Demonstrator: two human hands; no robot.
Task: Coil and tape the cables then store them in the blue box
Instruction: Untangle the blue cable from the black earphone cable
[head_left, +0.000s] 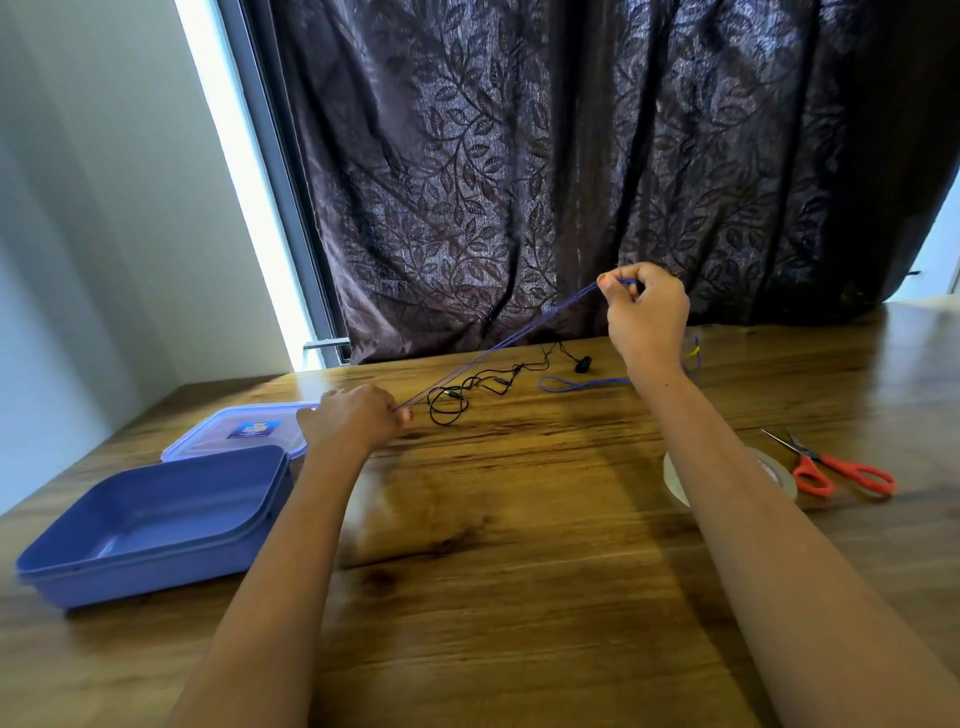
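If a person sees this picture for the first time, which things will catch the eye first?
First, the blue cable, pulled taut in the air between the left hand, low over the table, and the right hand, raised before the dark curtain. Next, the open blue box at the table's near left and the red scissors at its right.

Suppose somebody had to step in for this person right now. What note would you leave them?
Left hand pinches the blue cable low, beside the lid. Right hand, raised, pinches it too; the strands run taut between them.
Black earphone cable lies loose on the table. Blue box stands open at left, nothing seen in it. Tape roll and scissors lie at right.
Done: folding of the blue cable begun.
Left: finish coiling it, tape it, do the same for the black one, store both.
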